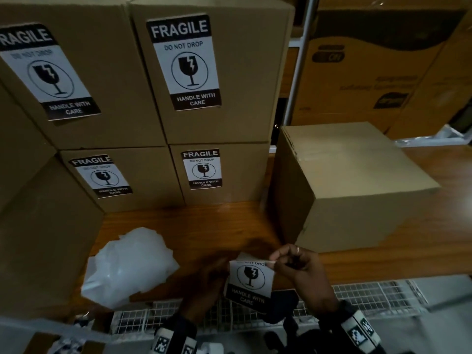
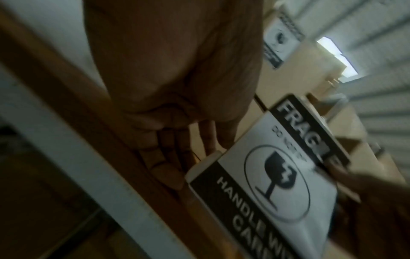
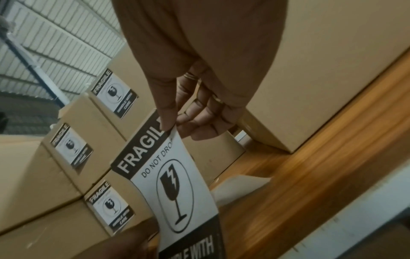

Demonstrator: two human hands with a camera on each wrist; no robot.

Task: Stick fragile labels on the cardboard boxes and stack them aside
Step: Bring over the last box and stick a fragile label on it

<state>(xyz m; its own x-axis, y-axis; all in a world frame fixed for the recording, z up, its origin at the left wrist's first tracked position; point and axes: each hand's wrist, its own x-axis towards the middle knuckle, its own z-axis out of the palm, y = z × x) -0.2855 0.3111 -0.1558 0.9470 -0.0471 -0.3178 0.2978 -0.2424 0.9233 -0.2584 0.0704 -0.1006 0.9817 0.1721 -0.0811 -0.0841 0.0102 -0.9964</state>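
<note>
A black-and-white fragile label [image 1: 251,277] hangs over the table's front edge between my hands. My right hand [image 1: 273,261] pinches its top right corner between thumb and forefinger [image 3: 168,122], and the top bends there. My left hand [image 1: 204,279], blurred in the head view, holds the label's lower left edge, where a white backing edge [image 2: 199,168] shows by the fingertips [image 2: 210,145]. An unlabelled cardboard box [image 1: 357,187] stands on the wooden table [image 1: 191,226], just right of and beyond my hands. Several labelled boxes [image 1: 212,72] are stacked behind and to the left.
A crumpled white plastic bag [image 1: 127,264] lies on the table left of my hands. A white wire rack [image 1: 370,295] runs along the front edge. Large printed cartons [image 1: 370,80] stand behind a metal post at the back right. More plain boxes wall the left side.
</note>
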